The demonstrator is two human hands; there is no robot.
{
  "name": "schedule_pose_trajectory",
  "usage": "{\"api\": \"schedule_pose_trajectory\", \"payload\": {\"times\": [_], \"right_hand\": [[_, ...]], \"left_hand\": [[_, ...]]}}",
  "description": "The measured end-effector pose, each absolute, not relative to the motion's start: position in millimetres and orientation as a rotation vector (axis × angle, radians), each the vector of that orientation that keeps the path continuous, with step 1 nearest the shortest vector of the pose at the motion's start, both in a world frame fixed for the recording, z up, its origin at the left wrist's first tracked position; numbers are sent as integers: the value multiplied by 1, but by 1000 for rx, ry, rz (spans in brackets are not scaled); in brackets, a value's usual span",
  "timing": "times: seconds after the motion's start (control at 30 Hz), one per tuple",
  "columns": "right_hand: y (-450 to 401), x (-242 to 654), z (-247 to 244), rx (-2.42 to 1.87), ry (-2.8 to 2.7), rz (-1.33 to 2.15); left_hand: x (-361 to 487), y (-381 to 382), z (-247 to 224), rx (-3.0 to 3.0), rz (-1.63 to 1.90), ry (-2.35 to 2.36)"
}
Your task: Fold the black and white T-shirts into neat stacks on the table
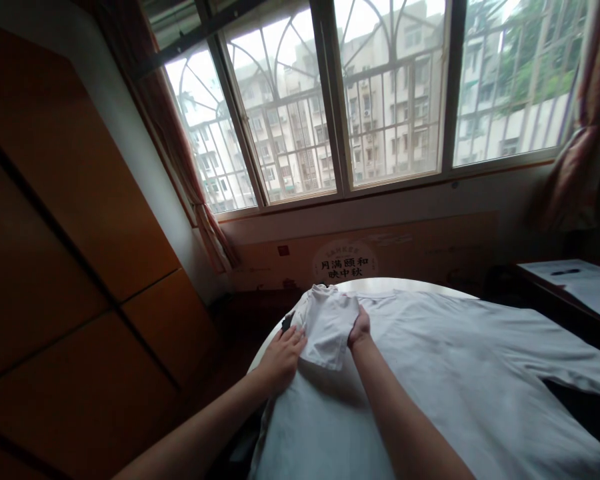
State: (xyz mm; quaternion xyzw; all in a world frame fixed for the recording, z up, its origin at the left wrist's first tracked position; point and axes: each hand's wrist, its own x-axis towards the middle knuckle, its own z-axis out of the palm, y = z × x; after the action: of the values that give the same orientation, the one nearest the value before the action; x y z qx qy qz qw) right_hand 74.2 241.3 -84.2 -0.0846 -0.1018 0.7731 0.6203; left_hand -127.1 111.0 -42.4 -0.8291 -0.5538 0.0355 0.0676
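A white long-sleeved shirt (430, 360) lies spread over a round white table (410, 285). On its left side a part that looks like a sleeve (327, 330) is folded inward across the body. My left hand (284, 353) rests at the fold's left edge, fingers stretched out and lying on the cloth. At the other side of the folded part, my right hand (360, 328) has its fingers curled around the sleeve's edge, some of them hidden by the cloth. The shirt's right sleeve (570, 343) extends out past the table toward the right.
A dark side table (523, 273) with papers (590, 287) stands at the right. A printed cardboard panel (415, 243) is under the barred window (305, 120). Wooden cabinet doors (55, 220) fill the left, beside a tied curtain (195, 180).
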Motion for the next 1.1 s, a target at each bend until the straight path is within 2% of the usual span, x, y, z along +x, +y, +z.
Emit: {"api": "schedule_pose_trajectory", "payload": {"times": [0.13, 0.27, 0.4, 0.57, 0.7, 0.9, 1.1], "right_hand": [[246, 117, -78, -413, -36, 1748], [251, 145, -69, -727, 26, 1497], [255, 157, -67, -840, 111, 1341], [259, 165, -69, -868, 205, 1239], [260, 169, -72, -899, 254, 1196], [264, 172, -83, -938, 246, 1177], [268, 171, -87, -978, 197, 1146]], "left_hand": [[-130, 110, -41, -2501, 187, -1689], [-119, 118, -18, -2504, 352, -1721], [-92, 157, -1, -2429, 162, -1683], [-54, 226, -25, -2326, 73, -1735], [-57, 262, -48, -2231, 114, -1877], [-86, 280, -61, -2247, 140, -1936], [-67, 285, -55, -2238, 73, -1900]]}}
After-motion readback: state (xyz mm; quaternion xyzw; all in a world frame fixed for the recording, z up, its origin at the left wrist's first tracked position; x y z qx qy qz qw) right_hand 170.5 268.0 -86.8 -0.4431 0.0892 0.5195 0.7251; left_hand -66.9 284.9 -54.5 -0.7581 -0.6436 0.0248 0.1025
